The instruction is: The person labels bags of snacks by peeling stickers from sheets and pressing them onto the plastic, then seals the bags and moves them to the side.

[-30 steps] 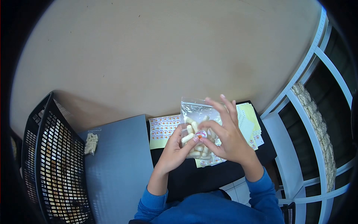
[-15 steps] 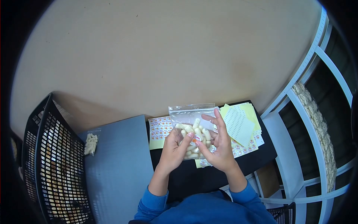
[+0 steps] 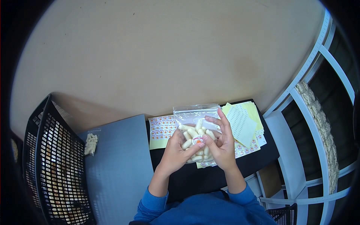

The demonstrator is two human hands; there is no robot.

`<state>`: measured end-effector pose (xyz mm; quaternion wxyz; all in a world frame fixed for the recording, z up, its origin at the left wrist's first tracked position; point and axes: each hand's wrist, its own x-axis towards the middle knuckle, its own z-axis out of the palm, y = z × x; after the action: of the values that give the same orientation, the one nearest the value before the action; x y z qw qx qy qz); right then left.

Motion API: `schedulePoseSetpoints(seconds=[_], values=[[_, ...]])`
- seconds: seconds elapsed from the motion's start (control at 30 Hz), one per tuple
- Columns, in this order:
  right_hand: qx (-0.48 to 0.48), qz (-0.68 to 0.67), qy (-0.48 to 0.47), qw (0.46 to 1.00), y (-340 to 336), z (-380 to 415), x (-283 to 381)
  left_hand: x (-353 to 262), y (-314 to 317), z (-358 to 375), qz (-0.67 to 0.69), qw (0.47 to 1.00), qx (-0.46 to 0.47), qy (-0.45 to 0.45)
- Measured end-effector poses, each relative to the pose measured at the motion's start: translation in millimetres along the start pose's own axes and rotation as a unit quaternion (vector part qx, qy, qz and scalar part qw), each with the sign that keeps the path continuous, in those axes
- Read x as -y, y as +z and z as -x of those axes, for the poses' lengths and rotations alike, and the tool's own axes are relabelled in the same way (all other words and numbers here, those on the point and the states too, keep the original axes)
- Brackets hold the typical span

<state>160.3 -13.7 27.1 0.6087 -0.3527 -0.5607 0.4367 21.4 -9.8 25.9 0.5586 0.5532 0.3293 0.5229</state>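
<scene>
A clear zip-top plastic bag [image 3: 195,117] filled with pale, finger-shaped pieces is held up between both hands above the black table. A round white sticker [image 3: 197,140] with red and orange print sits on its front. My left hand [image 3: 176,153] grips the bag's lower left side, its thumb pressing near the sticker. My right hand [image 3: 222,150] holds the right side, thumb on the sticker's edge and fingers behind the plastic. Beneath and behind lie sticker sheets [image 3: 162,129] with rows of small round labels.
More sheets and yellow backing papers [image 3: 240,123] lie on the black table [image 3: 187,182]. Left of it is a grey surface [image 3: 120,161] with another filled bag [image 3: 91,144] and a black basket [image 3: 62,168]. White shelving [image 3: 287,146] stands to the right.
The bag has shifted slightly right. My right thumb has moved up onto the sticker's edge, and my left thumb has slid down off its upper part, leaving more print visible.
</scene>
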Motion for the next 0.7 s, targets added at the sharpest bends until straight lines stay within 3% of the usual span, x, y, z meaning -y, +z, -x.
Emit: schedulePoseSetpoints(seconds=[0.07,0.2,0.37,0.43,0.5,0.63,0.67,0.7], values=[[-0.024,0.032,-0.014,0.999,-1,0,-2,0,-4,1,-0.044,0.997,0.025,-0.055],[-0.056,0.074,-0.009,0.996,-2,1,-6,-1,-5,2,-0.041,0.996,0.050,-0.065],[-0.044,0.028,-0.018,0.998,-8,1,-14,5,-9,0,-0.070,0.994,0.077,-0.025],[-0.045,0.023,-0.007,0.999,-8,5,-19,5,-13,-2,-0.053,0.993,0.056,-0.089],[-0.051,0.024,0.007,0.998,-8,13,-26,16,-21,-5,-0.098,0.991,0.054,-0.072],[-0.043,-0.021,0.052,0.998,-25,22,-50,21,-30,-3,-0.075,0.984,0.070,-0.145],[-0.058,0.183,-0.011,0.981,-44,22,-61,34,-37,1,-0.132,0.973,0.094,-0.165],[-0.069,0.378,-0.072,0.920,-63,24,-74,48,-43,6,-0.189,0.958,0.117,-0.184]])
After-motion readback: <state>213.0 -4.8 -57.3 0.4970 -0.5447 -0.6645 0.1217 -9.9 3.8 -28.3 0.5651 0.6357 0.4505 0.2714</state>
